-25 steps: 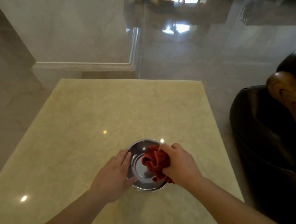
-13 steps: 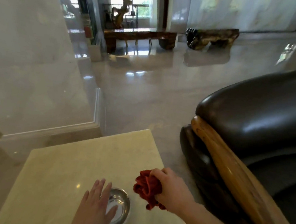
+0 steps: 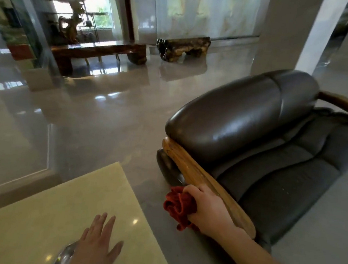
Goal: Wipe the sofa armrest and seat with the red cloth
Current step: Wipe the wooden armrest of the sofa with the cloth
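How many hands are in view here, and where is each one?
2. The right hand grips the bunched red cloth beside the sofa's wooden armrest. The left hand lies flat, fingers spread, over the metal bowl on the table.

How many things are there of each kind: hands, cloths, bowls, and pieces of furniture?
Hands: 2, the left hand and the right hand
Cloths: 1, the red cloth
Bowls: 1, the metal bowl
Furniture: 4, the sofa, the marble table, the wooden table, the wooden bench
Total: 8
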